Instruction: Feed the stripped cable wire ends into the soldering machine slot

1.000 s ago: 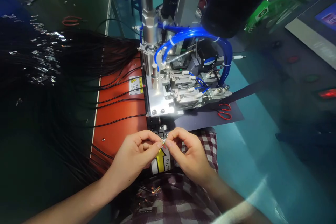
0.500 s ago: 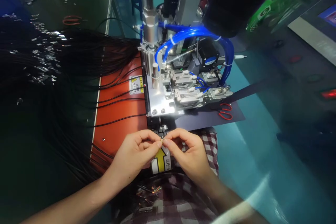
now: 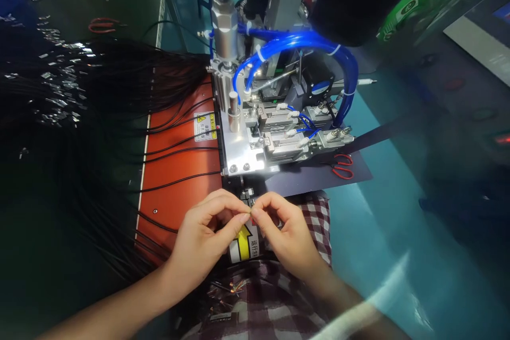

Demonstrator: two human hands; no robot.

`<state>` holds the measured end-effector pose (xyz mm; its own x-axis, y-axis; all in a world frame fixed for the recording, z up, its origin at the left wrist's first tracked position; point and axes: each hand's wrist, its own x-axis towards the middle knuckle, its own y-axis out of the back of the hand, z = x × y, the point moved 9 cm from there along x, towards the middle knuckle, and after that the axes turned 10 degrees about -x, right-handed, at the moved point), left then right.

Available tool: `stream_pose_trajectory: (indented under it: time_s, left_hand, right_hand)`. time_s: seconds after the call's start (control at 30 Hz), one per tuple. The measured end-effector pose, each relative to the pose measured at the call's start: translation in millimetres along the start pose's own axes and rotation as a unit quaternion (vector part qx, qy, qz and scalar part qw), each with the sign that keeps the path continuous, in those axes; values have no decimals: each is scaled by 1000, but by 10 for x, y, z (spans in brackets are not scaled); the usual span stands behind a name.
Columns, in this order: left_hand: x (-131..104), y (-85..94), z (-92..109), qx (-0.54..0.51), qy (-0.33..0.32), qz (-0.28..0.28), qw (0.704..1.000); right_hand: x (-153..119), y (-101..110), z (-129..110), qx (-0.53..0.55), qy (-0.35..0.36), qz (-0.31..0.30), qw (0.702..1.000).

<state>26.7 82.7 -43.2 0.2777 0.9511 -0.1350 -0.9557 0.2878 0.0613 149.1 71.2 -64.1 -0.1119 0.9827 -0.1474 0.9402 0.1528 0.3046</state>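
Observation:
My left hand [image 3: 209, 231] is closed in a pinch, thumb against forefinger. My right hand [image 3: 285, 231] pinches too, its fingertips meeting those of the left. Whatever lies between the fingertips is too small to name; a tiny red spot [image 3: 252, 221] shows just below them. Right behind the fingertips is a small dark metal fixture [image 3: 247, 194] at the machine's [image 3: 243, 156] near edge. Below the hands, a white label with a yellow arrow [image 3: 244, 244] is partly hidden by them.
Black cables [image 3: 179, 187] run across an orange-red cover [image 3: 181, 164] on the left, beside a large cable bundle [image 3: 119, 74] with shiny ends. Blue air hoses [image 3: 297, 41] arch over the machine. Red-handled pliers [image 3: 343, 167] lie on the right, another red-handled tool [image 3: 103, 25] at back left.
Both hands stay pinched together, their fingertips shifted slightly to the right. The red spot now shows beneath them. The view has moved slightly.

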Motion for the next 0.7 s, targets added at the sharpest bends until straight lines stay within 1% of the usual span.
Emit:
stream_pose_trajectory:
  time_s: [0.13, 0.23, 0.3, 0.37, 0.47, 0.53, 0.7]
  left_hand:
    - [11, 26, 90, 35, -51, 7, 998]
    - [23, 17, 93, 99, -64, -11, 993]
    - [44, 23, 71, 151, -64, -21, 986]
    - [68, 31, 79, 195, -86, -27, 977]
    - [88, 28, 108, 223, -138, -35, 964]
    - [91, 21, 91, 236, -157, -43, 958]
    - [93, -1, -25, 280, -151, -68, 946]
  right_hand:
    - [22, -29, 31, 37, -14, -11, 999]
    - [53, -9, 52, 50, -19, -12, 999]
    - [97, 47, 100, 41, -25, 2, 999]
    - [156, 106, 169, 26, -31, 16, 999]
    - [246, 126, 273, 8, -33, 10, 999]
    - [287, 109, 327, 4, -34, 1, 999]
    - [332, 73, 371, -5, -29, -8, 1000]
